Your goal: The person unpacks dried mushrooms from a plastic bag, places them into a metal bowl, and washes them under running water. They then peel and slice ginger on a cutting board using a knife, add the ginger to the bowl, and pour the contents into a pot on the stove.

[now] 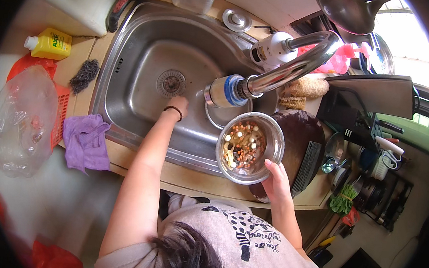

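Note:
A round stainless steel bowl (250, 147) with water, small reddish-orange pieces, white balls and pale yellowish bits is held tilted at its rim by my right hand (276, 179), over the sink's near right edge. My left hand (178, 104) reaches low into the stainless steel sink (149, 54), just below the drain strainer (171, 83); its fingers are mostly hidden, so its grip does not show. Between the hands, a metal pan or bowl (221, 117) sits partly under the chrome faucet (298, 61), which has a white and blue filter (225, 91) on its end.
A dark round cutting board (297, 128) lies right of the sink, with a dark ridged bar (306, 166) on it. A purple cloth (87, 142), steel wool (85, 75) and yellow bottle (53, 44) line the left side. Pump bottles (274, 48) stand behind the faucet.

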Motion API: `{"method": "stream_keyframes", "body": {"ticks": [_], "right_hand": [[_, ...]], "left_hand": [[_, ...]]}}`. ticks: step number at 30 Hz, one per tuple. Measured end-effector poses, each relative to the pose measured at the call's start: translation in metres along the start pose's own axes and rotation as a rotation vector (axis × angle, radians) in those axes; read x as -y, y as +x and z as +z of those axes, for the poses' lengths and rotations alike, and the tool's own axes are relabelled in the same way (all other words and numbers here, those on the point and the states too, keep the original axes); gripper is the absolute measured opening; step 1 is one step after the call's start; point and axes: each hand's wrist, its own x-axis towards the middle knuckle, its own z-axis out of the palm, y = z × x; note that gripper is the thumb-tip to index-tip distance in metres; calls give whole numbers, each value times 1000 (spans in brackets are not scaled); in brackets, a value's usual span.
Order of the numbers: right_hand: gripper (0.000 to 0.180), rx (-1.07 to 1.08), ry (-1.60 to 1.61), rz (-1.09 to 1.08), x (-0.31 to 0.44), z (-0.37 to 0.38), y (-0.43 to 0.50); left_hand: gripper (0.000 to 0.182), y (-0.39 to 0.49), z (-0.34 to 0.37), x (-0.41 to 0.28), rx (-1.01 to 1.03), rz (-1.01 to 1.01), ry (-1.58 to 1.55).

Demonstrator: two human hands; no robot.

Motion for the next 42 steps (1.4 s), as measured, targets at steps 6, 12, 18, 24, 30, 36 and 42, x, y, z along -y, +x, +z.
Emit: {"method": "stream_keyframes", "body": {"ticks": [6,12,18,24,30,36,42], "right_hand": [[34,-14,-18,3,-1,3,1],[30,-2,-2,2,1,3,-1],[31,-2,20,-6,-3,3,1],[33,31,23,-27,-5,1,11],[35,25,10,14,-11,9,24],[29,23,18,1,-14,9,23],[31,11,5,23,-14,8,20]], "left_hand": [[19,-5,6,-14,122,83,138],[20,-10,13,-21,56,192,351],[17,-12,13,-28,-15,17,270],[8,-77,-82,-70,-568,159,-529],[20,-178,-116,-147,-534,831,-338],[11,-114,-103,-100,-536,424,-706],[10,27,-57,-7,-520,-52,-324]]}}
